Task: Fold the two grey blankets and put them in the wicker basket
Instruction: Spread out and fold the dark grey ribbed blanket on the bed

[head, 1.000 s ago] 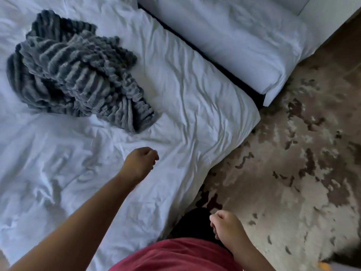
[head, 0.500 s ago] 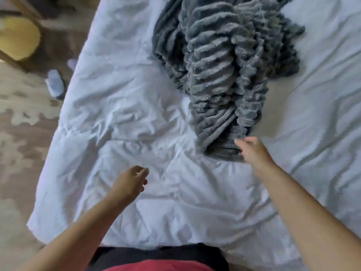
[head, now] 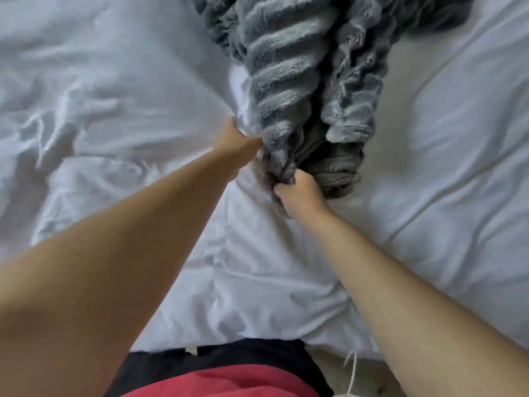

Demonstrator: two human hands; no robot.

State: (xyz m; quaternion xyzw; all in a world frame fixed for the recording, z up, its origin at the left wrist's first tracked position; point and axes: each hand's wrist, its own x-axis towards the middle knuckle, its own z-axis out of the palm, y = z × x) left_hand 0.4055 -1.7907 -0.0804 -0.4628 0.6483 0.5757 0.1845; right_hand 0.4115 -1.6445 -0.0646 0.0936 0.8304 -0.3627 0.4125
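Observation:
A crumpled grey ribbed blanket [head: 289,67] lies on the white bed, running from the top edge down to the middle of the view. My left hand [head: 237,144] grips its near left edge, fingers buried in the plush. My right hand [head: 300,196] is curled round the bunched near end just to the right. The two hands are close together. I cannot tell whether the heap is one blanket or two. No wicker basket is in view.
The wrinkled white duvet [head: 114,124] covers nearly the whole view. The bed's near edge [head: 257,343] runs just in front of my body, with a strip of floor and a white cord [head: 352,371] at the lower right.
Both hands reached forward onto the blanket's near end and closed on it; before, the left hand hung free over the sheet and the right only touched the edge. The camera moved closer.

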